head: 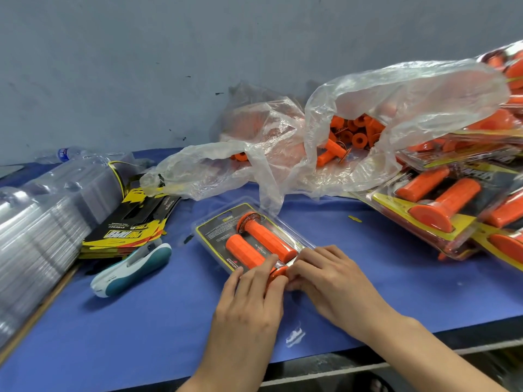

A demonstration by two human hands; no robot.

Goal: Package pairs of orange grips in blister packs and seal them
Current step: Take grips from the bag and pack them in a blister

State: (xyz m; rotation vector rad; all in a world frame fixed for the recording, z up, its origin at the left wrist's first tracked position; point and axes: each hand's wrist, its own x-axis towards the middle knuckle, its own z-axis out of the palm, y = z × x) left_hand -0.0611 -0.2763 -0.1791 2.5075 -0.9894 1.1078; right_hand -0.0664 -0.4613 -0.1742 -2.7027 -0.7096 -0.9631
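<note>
A clear blister pack (215, 226) with a black and yellow card lies on the blue table in front of me. Two orange grips (264, 237) lie side by side in it. My left hand (249, 301) rests flat on the pack's near end, fingers straight, covering the left grip's end. My right hand (328, 275) curls its fingers over the pack's near right corner, beside an orange flange (278, 271). Whether the pack's near edge is closed is hidden under my fingers.
A white and teal stapler (131, 268) lies left of the pack, beside a stack of printed cards (133, 227) and stacked empty blisters (39, 224). Plastic bags of loose orange grips (348, 134) sit behind. Finished packs (441, 205) pile at right. The table edge runs close below my wrists.
</note>
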